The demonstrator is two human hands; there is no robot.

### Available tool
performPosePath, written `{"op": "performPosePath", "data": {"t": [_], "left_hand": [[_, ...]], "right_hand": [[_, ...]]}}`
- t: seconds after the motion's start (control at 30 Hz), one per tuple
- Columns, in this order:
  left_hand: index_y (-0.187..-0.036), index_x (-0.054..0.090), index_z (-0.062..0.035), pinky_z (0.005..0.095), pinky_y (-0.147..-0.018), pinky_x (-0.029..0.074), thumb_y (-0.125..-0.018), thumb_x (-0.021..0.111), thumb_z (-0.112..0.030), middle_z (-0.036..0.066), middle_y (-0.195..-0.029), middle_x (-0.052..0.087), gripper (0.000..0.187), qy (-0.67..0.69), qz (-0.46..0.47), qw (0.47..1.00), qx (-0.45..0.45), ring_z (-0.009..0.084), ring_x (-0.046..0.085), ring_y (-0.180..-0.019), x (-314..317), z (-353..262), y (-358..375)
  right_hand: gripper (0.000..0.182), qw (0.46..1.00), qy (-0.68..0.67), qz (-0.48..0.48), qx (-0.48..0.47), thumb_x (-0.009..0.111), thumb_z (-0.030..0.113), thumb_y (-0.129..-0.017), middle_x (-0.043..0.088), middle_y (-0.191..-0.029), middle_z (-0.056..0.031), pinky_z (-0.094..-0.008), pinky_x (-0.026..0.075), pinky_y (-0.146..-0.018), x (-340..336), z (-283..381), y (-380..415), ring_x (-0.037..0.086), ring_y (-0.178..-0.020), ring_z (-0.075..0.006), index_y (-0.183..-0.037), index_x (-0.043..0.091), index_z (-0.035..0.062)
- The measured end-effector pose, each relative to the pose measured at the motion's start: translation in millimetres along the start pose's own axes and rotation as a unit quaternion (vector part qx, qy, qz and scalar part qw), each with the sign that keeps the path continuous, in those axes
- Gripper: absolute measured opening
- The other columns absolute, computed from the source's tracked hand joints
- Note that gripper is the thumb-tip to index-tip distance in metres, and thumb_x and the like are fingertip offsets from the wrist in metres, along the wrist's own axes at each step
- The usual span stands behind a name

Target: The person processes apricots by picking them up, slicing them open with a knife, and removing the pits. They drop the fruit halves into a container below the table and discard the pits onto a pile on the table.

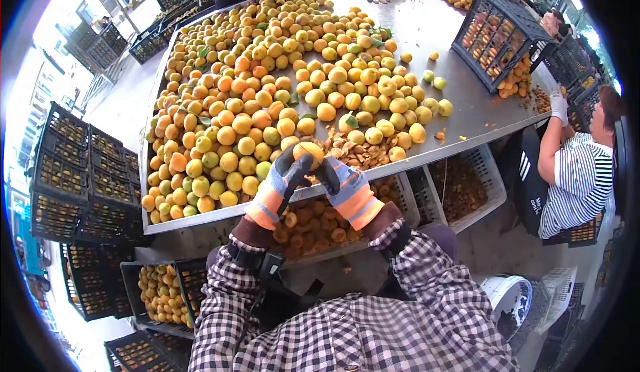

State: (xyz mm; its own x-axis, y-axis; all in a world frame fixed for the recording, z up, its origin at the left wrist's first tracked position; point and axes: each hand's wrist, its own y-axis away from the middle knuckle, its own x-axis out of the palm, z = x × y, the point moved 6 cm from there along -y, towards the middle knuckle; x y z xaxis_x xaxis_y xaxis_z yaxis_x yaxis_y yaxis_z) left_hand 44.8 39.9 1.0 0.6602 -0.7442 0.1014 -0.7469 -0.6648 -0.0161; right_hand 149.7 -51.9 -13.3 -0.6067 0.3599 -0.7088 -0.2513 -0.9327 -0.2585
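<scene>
An orange-yellow apricot (308, 153) is held up between my two hands, over the near edge of the metal table. My left hand (283, 180), in an orange and grey glove with dark fingers, is closed around its left side. My right hand (345, 189), gloved alike, has its fingers bent together against the fruit's lower right; whether a small tool is in them is hidden. Just beyond lies a heap of apricot pits and scraps (353, 151). A large pile of apricots (247, 105) spreads over the left and middle of the table.
Below the table edge stand a crate of opened apricot pieces (313, 229) and a white crate (490, 179) of brown scraps. A black crate of apricots (497, 39) tilts on the table's right. Stacked crates (83, 172) stand left. Co-workers sit right (577, 172) and across.
</scene>
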Motion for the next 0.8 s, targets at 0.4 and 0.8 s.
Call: {"op": "performPosePath", "data": {"t": [0.4, 0.8], "left_hand": [[-0.126, 0.054, 0.0021, 0.0268, -0.084, 0.051, -0.080, 0.076, -0.007, 0.006, -0.110, 0.065, 0.052, -0.146, -0.044, 0.983, 0.106, 0.0128, 0.062, -0.099, 4, -4, 1], [-0.128, 0.053, 0.0042, 0.0301, -0.093, 0.050, -0.083, 0.074, -0.008, 0.009, -0.115, 0.063, 0.051, 0.009, -0.044, 0.996, 0.076, 0.0163, 0.061, -0.106, -2, -12, 8]], "right_hand": [[0.071, 0.999, 0.002, -0.052, -0.010, 0.060, 0.026, -0.088, 0.060, -0.118, -0.0211, -0.0456, 0.053, -0.075, 1, -6, -4, 0.065, -0.088, -0.0388, -0.149, 0.024, 0.0155], [0.046, 0.986, -0.117, -0.072, -0.093, 0.061, 0.014, -0.087, 0.065, -0.098, -0.0190, -0.0422, 0.053, -0.074, -4, 20, -6, 0.064, -0.089, -0.0374, -0.128, 0.045, 0.0050]]}}
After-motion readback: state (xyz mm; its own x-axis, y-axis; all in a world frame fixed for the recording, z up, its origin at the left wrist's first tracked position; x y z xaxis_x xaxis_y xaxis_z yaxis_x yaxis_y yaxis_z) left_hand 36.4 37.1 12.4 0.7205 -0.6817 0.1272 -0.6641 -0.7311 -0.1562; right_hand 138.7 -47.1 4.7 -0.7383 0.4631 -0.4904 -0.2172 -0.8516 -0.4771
